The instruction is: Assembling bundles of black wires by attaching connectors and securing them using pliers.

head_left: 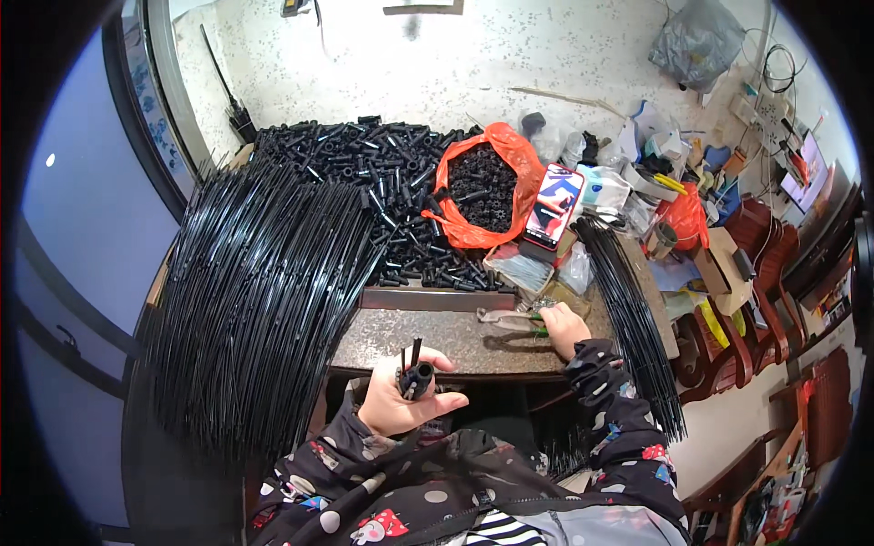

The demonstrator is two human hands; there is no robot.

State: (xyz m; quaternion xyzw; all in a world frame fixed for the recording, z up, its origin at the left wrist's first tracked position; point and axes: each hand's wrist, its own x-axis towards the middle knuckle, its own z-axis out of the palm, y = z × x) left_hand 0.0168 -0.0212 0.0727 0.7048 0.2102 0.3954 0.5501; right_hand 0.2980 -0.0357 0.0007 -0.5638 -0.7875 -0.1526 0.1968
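Note:
My left hand [391, 405] is in front of the table's near edge, closed around a black plastic tube [418, 377] whose open end faces up. Thin black rods stick up beside the tube, and the thumb points out to the right. On the right part of the tabletop my right hand [564, 328] reaches down with bent fingers to small metal pieces [544, 302]. Whatever its fingertips pinch is too small to make out. Pliers with green handles [514, 318] lie just left of that hand, on the speckled tabletop [419, 341].
Long black rods [264, 291] lie in a thick bundle at left; a smaller bundle [633, 318] hangs over the right edge. Black tubular parts [355, 168] are heaped behind a low bar [437, 299]. A red bag [519, 155] holds small black parts beside a phone [553, 207]. Wooden chairs [760, 300] stand right.

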